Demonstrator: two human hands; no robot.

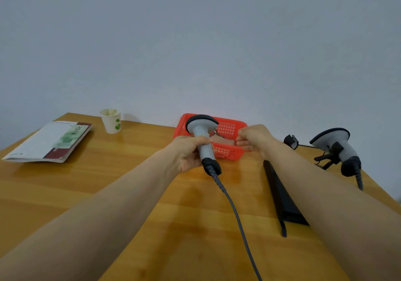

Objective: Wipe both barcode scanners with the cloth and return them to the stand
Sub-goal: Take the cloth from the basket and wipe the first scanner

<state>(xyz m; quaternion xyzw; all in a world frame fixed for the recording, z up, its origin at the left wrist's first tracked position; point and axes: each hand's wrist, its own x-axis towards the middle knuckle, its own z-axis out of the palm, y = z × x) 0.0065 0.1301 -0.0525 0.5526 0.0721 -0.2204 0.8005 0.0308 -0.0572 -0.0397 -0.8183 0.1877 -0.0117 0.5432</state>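
My left hand (pixel 188 152) is wrapped around the handle of one scanner (pixel 201 137), held upright above the counter (pixel 130 194). My right hand (pixel 256 139) reaches into the red basket (pixel 227 152), fingers curled; I cannot tell whether it has the cloth. The trailing cable (pixel 238 215) could snag. The second scanner (pixel 338 148) sits in its stand (pixel 325 157), right.

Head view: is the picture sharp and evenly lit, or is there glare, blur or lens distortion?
Head view: the wide-angle lens bends the table edges and stretches both forearms; soft glare lies on the wood near the red basket; the right hand looks slightly blurred; the left hand and its scanner are sharper; shadows are faint.
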